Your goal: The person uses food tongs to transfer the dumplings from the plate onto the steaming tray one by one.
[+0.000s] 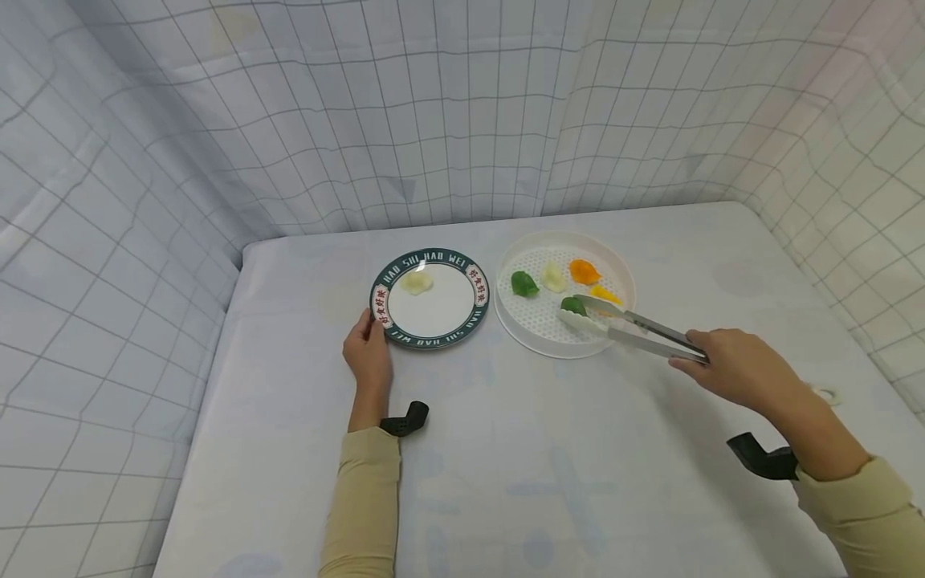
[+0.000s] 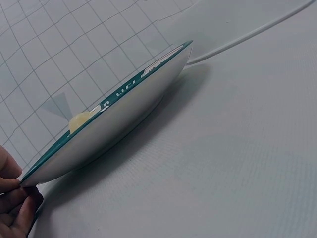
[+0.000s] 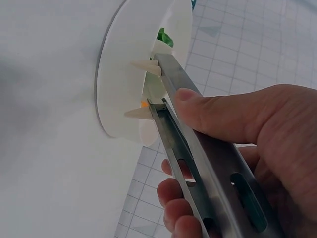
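Note:
My left hand (image 1: pixel 367 351) pinches the near-left rim of a white plate (image 1: pixel 433 309) with a green lettered border. In the left wrist view the fingers (image 2: pixel 22 210) grip its edge. A pale yellow piece (image 1: pixel 417 282) lies on the plate. With my right hand (image 1: pixel 744 368) I hold metal tongs (image 1: pixel 661 335) with whitish tips. They reach into a round white perforated tray (image 1: pixel 520 317), their tips on either side of a green piece (image 1: pixel 574 306); whether they squeeze it I cannot tell. Another green piece (image 1: pixel 523 283), a pale piece (image 1: pixel 554 277), an orange one (image 1: pixel 584 271) and a yellow one (image 1: pixel 605 295) lie there.
Plate and tray stand side by side on a table (image 1: pixel 477 466) with a pale cloth. Behind it hangs a grid-patterned curtain (image 1: pixel 462 120), continuing along both sides. A small whitish object (image 1: pixel 826 394) lies partly hidden behind the right forearm.

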